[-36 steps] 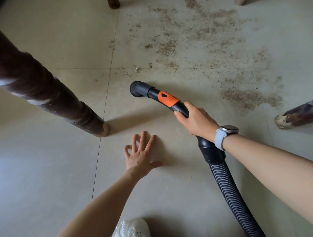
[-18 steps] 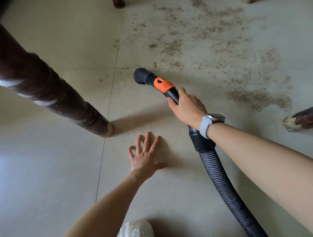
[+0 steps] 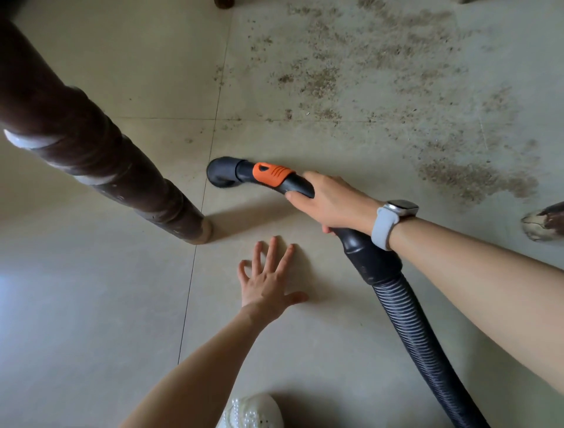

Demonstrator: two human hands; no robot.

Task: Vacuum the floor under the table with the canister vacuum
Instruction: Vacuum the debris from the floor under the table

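Note:
My right hand (image 3: 332,204), a watch on its wrist, grips the black vacuum handle with an orange slider (image 3: 271,174). The round black nozzle (image 3: 222,171) points down at the beige tiled floor (image 3: 305,336), just right of a tile seam. A ribbed black hose (image 3: 418,342) runs from the handle toward the lower right. My left hand (image 3: 268,281) rests flat on the floor with fingers spread, below the handle. Brown dirt (image 3: 470,180) is scattered over the tiles above and to the right of the nozzle.
A thick dark wooden table leg (image 3: 100,159) slants down to the floor just left of the nozzle. Another leg's worn foot (image 3: 543,221) shows at the right edge, a third (image 3: 224,3) at the top. A white shoe (image 3: 250,412) sits at the bottom.
The nozzle swung left and toward the near table leg, and my right hand turned the handle more level. My left hand stayed planted on the floor.

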